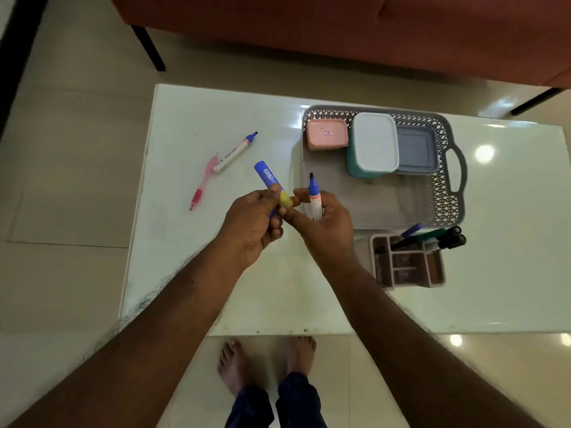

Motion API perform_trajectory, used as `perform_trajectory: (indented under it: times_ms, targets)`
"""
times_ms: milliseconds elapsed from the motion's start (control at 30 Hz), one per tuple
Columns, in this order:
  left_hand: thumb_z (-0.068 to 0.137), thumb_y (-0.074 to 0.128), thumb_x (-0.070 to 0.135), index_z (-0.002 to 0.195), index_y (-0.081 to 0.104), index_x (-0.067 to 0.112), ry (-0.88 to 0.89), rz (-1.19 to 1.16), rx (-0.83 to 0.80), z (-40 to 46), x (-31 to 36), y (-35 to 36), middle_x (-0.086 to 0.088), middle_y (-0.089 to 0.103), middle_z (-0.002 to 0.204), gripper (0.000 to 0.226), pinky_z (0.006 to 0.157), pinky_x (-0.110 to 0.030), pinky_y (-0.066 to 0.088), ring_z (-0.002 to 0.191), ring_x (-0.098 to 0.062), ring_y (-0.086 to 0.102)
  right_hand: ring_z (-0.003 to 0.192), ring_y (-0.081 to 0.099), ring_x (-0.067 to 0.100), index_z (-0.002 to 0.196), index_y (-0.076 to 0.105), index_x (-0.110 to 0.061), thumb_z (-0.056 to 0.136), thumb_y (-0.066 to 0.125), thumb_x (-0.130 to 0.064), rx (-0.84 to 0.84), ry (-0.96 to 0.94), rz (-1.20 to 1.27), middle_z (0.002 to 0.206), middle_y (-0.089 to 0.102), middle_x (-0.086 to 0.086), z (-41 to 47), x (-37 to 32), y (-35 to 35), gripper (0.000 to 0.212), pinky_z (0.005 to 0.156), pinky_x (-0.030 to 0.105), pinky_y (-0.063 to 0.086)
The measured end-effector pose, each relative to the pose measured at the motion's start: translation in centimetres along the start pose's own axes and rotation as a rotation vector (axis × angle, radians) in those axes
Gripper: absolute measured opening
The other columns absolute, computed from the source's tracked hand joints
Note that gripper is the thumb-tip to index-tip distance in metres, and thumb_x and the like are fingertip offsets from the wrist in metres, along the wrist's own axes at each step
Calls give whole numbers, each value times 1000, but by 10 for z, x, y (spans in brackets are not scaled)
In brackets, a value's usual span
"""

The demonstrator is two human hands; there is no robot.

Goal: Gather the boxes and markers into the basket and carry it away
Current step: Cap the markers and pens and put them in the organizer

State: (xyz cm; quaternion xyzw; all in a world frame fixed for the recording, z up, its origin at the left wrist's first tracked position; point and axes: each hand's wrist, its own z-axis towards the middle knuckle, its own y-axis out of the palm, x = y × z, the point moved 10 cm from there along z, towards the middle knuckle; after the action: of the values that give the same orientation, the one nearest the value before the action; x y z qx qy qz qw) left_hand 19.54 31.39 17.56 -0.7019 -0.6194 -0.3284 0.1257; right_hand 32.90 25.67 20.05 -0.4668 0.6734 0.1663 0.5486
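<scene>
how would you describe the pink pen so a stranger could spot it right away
Start at the glossy white table and look to its left side, well away from the grey plastic lattice basket. Two things lie there end to end: a white marker with a blue cap and, nearer the person, the slim pink pen. It is the only pink, thin one.

Three lidded boxes (pixel 374 146) sit in the grey basket (pixel 445 193); markers (pixel 236 151) lie outside.

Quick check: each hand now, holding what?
Left hand: grips the blue-and-yellow marker.
Right hand: holds the blue-capped white marker.
</scene>
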Motion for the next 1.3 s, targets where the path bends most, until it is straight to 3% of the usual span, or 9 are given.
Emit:
perform_trajectory:
  times_ms: [100,233,400,600,767,833,933,1067,1300]
  targets:
    - [97,57,34,100,69,8,9,19,-33,-8,-6,19,-2,55,65,28,49,-22,41,47,-7,42,89,64,0,97,68,-33,80,80,-40,45,-80,-98,102,67,-9,-11,-4,-21,22,75,18,51]
    - [98,55,33,95,70,14,44,78,-64,-18,-10,47,-1,58,67,24,50,-23,42,48,-8,41,85,65,8,102,70,-29,88,72,-36,86,-118,-94,96,68,-7,-23,-6,-47,16,75,32,56]
    - [96,57,38,105,66,10,171,355,-79,-24,-15,70,-8,76,89,31,48,-27,41,44,-13,41,65,57,5,97,69,-26,90,70,-32,183,-103,-30,76,68,-4,-31,-12,-92,9,63,30,52]
    - [94,50,55,85,66,14,237,636,6,-35,-27,72,-3,68,61,45,39,-23,35,34,-11,42,73,65,10,107,71,-30,88,69,-38,361,-131,-120,81,68,-9,-47,-10,-180,20,73,43,58]
    - [100,43,48,83,66,12,167,589,47,-30,-41,74,-1,50,58,46,45,-23,32,46,-10,41,80,58,4,111,70,-22,93,64,-34,440,-298,-462,94,65,-8,-73,-18,-245,22,70,13,45]
    - [98,42,27,81,64,11,74,490,31,-28,-51,76,-4,47,60,32,43,-21,29,47,-14,36,80,55,3,114,70,-21,92,60,-37,422,-321,-614,96,62,-9,-77,-14,-253,28,67,6,38]
    - [91,40,13,86,66,10,-1,474,-4,-29,-59,82,-6,49,63,27,45,-23,29,46,-15,34,76,57,8,117,70,-25,90,60,-39,338,-293,-762,98,62,-8,-70,4,-246,33,60,14,38]
    - [94,42,16,96,67,16,31,596,-9,-27,-59,84,-5,59,75,25,50,-27,40,51,-16,45,80,64,18,119,68,-26,90,64,-35,228,-266,-809,106,65,-4,-58,24,-220,31,63,30,52]
    - [104,41,25,113,57,24,223,693,-96,-30,-52,83,7,69,102,19,67,-26,49,71,-12,55,93,65,21,124,66,-29,91,62,-30,95,-200,-853,121,63,-4,-43,44,-185,34,69,30,51]
